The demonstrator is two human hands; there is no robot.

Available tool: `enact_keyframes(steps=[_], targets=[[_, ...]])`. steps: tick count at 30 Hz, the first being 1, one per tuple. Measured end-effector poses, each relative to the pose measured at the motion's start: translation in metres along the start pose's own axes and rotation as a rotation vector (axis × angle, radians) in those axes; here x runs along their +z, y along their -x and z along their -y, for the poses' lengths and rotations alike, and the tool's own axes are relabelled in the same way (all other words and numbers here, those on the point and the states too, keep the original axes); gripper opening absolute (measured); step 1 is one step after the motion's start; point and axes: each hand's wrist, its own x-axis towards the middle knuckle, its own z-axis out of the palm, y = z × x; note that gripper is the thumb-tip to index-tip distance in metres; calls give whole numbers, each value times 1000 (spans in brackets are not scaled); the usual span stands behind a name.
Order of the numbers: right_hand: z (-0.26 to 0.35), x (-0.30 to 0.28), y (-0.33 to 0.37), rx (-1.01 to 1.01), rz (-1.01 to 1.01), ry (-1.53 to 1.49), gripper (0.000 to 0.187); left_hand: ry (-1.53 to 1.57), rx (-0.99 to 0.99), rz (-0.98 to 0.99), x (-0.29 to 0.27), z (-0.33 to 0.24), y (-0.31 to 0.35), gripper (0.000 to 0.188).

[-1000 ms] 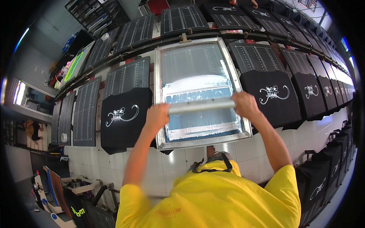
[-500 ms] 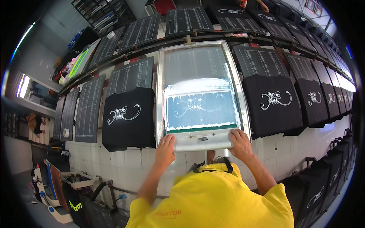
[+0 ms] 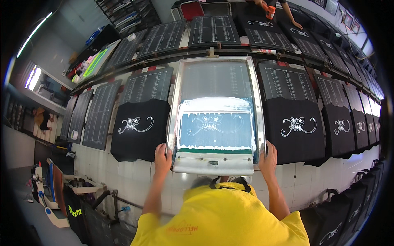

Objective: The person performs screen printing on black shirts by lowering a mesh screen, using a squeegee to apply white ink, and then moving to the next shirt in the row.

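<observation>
In front of me lies a silk-screen frame (image 3: 257,102) with metal rails and a band of white ink (image 3: 215,105) across its mesh. A curly design with stars shows through the blue-tinted part. A wide metal squeegee (image 3: 213,163) with a green blade rests across the near end. My left hand (image 3: 163,159) is at the frame's near left side, thumb against the rail and fingers along the outside. My right hand (image 3: 268,159) holds the near right side in the same way. Neither hand touches the squeegee. What lies under the mesh is mostly hidden.
Black shirts with white prints lie on boards at left (image 3: 139,127) and right (image 3: 295,127). Bare marked boards (image 3: 102,115) stand further left. Behind a rail, another person's hand (image 3: 296,24) rests beside an orange heat tool (image 3: 270,11). More black shirts (image 3: 334,225) hang behind me at right.
Both hands have let go of the squeegee and moved outward to the sides of the frame. The squeegee stays at the near end. The whole view has shifted slightly.
</observation>
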Motion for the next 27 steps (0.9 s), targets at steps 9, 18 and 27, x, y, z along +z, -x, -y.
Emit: enact_keyframes(steps=[9, 18, 27], targets=[[-19, 32, -12, 444, 58, -241, 34, -67, -242, -16, 23, 25, -25, 34], [-15, 40, -26, 513, -44, -221, 32, 163, -433, 106, 22, 35, -41, 38], [-23, 43, -31, 555, -100, -207, 32, 619, -611, -44, 18, 19, -38, 30]])
